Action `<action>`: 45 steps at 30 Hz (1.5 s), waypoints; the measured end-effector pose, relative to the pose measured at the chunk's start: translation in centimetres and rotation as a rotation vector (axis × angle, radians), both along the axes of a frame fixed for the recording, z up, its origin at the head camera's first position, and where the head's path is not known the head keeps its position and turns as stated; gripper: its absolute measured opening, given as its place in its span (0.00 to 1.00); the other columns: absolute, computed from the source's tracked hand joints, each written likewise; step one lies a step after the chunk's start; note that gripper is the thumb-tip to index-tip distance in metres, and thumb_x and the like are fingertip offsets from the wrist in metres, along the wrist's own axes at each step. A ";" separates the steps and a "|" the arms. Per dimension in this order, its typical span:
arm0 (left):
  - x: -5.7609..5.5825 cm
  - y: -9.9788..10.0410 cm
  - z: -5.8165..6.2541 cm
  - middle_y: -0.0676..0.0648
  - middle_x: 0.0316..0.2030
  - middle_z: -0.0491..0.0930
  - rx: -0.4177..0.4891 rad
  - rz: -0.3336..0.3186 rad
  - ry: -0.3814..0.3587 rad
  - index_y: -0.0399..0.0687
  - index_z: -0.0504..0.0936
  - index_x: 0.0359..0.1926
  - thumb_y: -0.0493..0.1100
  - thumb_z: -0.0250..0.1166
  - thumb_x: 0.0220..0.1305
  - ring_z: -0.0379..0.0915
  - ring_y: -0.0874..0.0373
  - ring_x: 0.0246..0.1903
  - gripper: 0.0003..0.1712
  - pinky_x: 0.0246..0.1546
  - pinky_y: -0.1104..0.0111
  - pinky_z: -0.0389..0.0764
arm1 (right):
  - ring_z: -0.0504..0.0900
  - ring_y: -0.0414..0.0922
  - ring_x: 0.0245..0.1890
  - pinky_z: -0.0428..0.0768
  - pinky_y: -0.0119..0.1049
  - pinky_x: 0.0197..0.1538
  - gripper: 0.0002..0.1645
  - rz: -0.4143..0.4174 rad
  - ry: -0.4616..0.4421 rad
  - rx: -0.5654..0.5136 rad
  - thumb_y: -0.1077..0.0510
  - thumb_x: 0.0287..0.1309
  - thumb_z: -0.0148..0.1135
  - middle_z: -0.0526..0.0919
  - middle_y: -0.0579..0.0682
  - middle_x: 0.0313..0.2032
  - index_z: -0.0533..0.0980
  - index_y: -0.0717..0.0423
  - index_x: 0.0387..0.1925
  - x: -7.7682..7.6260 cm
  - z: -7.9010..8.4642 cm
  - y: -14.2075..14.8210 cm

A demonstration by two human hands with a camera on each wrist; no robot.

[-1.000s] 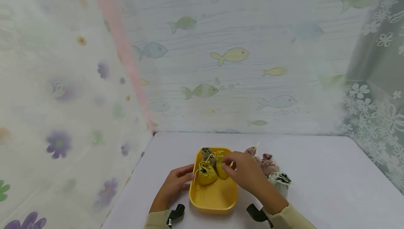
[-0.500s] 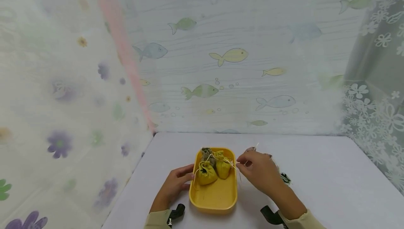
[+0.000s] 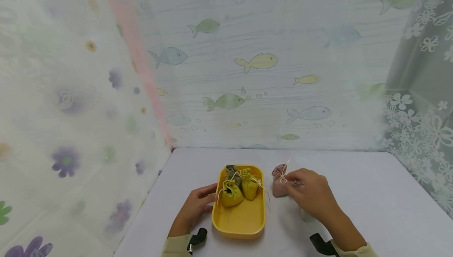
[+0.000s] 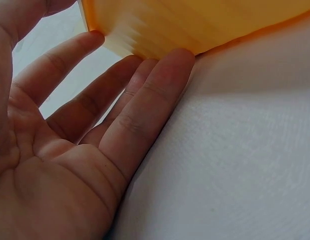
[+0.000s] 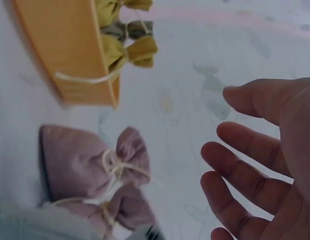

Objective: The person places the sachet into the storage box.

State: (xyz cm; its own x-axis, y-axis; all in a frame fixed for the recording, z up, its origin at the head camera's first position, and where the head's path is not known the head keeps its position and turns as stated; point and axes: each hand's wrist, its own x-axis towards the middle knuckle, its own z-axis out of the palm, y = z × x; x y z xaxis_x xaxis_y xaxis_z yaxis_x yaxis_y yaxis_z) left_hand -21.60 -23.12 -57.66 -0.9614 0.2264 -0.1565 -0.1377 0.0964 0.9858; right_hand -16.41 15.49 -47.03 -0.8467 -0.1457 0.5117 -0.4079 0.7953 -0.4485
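Observation:
My left hand (image 3: 198, 206) rests its extended fingertips against the left wall of a yellow tray (image 3: 238, 225); the left wrist view shows the fingers (image 4: 149, 100) touching its side. Inside the tray's far half sit two yellow drawstring pouches (image 3: 231, 196) and an olive-grey pouch (image 3: 231, 172). One yellow pouch's pale string hangs over the right rim. My right hand (image 3: 316, 194) hovers by the pouches on the table, fingers relaxed and holding nothing. A mauve drawstring pouch (image 5: 77, 160) stands nearest it, with a second mauve pouch (image 5: 132, 210) alongside, hidden by the hand in the head view.
A pale grey-green pouch (image 5: 39, 225) stands close to the mauve ones, mostly hidden behind my right hand in the head view. The white table (image 3: 371, 202) meets a fish-patterned curtain (image 3: 265, 123) at the back and a flowered curtain (image 3: 70, 131) at left.
My right hand has moved right, from the yellow pouch in the tray, past its rim and string, to beside the mauve pouches. My left hand and the tray have stayed put.

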 end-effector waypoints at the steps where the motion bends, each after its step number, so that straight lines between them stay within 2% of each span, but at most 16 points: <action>1: 0.0 0.0 0.0 0.44 0.71 0.74 -0.001 -0.001 0.002 0.54 0.77 0.71 0.55 0.74 0.62 0.80 0.52 0.61 0.37 0.51 0.59 0.88 | 0.86 0.46 0.44 0.86 0.52 0.47 0.11 0.002 -0.009 -0.006 0.49 0.56 0.78 0.89 0.40 0.41 0.87 0.44 0.41 0.0 -0.2 0.3; 5: 0.1 -0.1 0.1 0.44 0.71 0.74 0.008 -0.003 0.005 0.54 0.77 0.71 0.55 0.74 0.62 0.80 0.52 0.61 0.37 0.51 0.59 0.88 | 0.84 0.50 0.50 0.84 0.57 0.53 0.17 0.022 -0.053 -0.030 0.45 0.54 0.79 0.88 0.42 0.47 0.86 0.42 0.44 0.0 -0.9 1.5; 12: 0.1 -0.1 0.1 0.43 0.70 0.74 0.019 -0.005 0.009 0.54 0.77 0.70 0.53 0.74 0.63 0.80 0.52 0.61 0.36 0.51 0.58 0.88 | 0.82 0.55 0.58 0.83 0.60 0.56 0.25 0.076 -0.132 -0.058 0.46 0.49 0.82 0.85 0.47 0.55 0.85 0.44 0.49 -0.3 -2.0 3.7; 14: 0.1 -0.1 0.1 0.43 0.70 0.74 0.023 -0.005 0.006 0.54 0.77 0.70 0.53 0.74 0.63 0.80 0.52 0.60 0.36 0.51 0.58 0.88 | 0.81 0.54 0.58 0.84 0.59 0.54 0.28 0.105 -0.165 -0.063 0.44 0.48 0.82 0.85 0.45 0.55 0.84 0.43 0.51 -0.5 -2.4 4.5; 18: 0.1 0.0 -0.1 0.43 0.70 0.74 0.025 0.002 -0.006 0.54 0.77 0.70 0.53 0.74 0.63 0.81 0.52 0.60 0.35 0.51 0.59 0.88 | 0.82 0.49 0.54 0.84 0.44 0.47 0.32 0.192 -0.219 -0.094 0.39 0.48 0.81 0.84 0.40 0.55 0.83 0.41 0.55 -1.1 -3.2 6.2; 21: 0.0 0.0 -0.2 0.43 0.70 0.74 0.029 0.004 -0.014 0.54 0.77 0.70 0.53 0.74 0.63 0.81 0.52 0.60 0.36 0.51 0.59 0.88 | 0.81 0.47 0.52 0.80 0.35 0.43 0.33 0.265 -0.279 -0.131 0.41 0.50 0.81 0.83 0.41 0.56 0.81 0.41 0.58 -1.5 -3.9 7.4; 28: 0.1 -0.1 0.0 0.43 0.71 0.73 0.050 -0.005 -0.016 0.53 0.77 0.71 0.52 0.74 0.64 0.80 0.51 0.61 0.35 0.52 0.58 0.88 | 0.82 0.40 0.55 0.80 0.35 0.44 0.31 0.430 -0.476 -0.238 0.53 0.55 0.78 0.85 0.52 0.58 0.80 0.49 0.61 -2.4 -4.9 9.7; 33: 0.2 -0.1 0.2 0.43 0.71 0.73 0.045 -0.009 -0.006 0.53 0.77 0.71 0.52 0.73 0.64 0.79 0.51 0.62 0.35 0.52 0.58 0.88 | 0.77 0.30 0.60 0.79 0.30 0.53 0.34 0.526 -0.579 -0.275 0.58 0.55 0.76 0.80 0.58 0.66 0.79 0.52 0.64 -3.0 -6.0 10.4; 37: 0.2 -0.1 0.2 0.44 0.71 0.74 0.031 -0.007 -0.004 0.54 0.77 0.71 0.54 0.74 0.63 0.80 0.51 0.61 0.36 0.52 0.59 0.88 | 0.75 0.26 0.61 0.78 0.26 0.55 0.34 0.542 -0.596 -0.286 0.59 0.53 0.77 0.78 0.59 0.67 0.79 0.53 0.64 -3.4 -6.8 10.6; 40: 0.2 0.0 0.2 0.44 0.71 0.74 0.029 -0.009 0.001 0.55 0.77 0.70 0.54 0.74 0.63 0.79 0.51 0.62 0.36 0.52 0.59 0.88 | 0.78 0.27 0.58 0.79 0.26 0.53 0.31 0.538 -0.564 -0.271 0.57 0.56 0.76 0.81 0.60 0.64 0.80 0.55 0.62 -3.4 -7.1 10.5; 45: 0.2 0.0 0.3 0.45 0.71 0.74 0.027 -0.011 0.004 0.55 0.77 0.70 0.55 0.74 0.62 0.79 0.51 0.62 0.36 0.52 0.59 0.88 | 0.81 0.28 0.53 0.80 0.28 0.50 0.29 0.515 -0.547 -0.266 0.54 0.58 0.76 0.86 0.54 0.58 0.81 0.58 0.61 -3.4 -7.2 10.4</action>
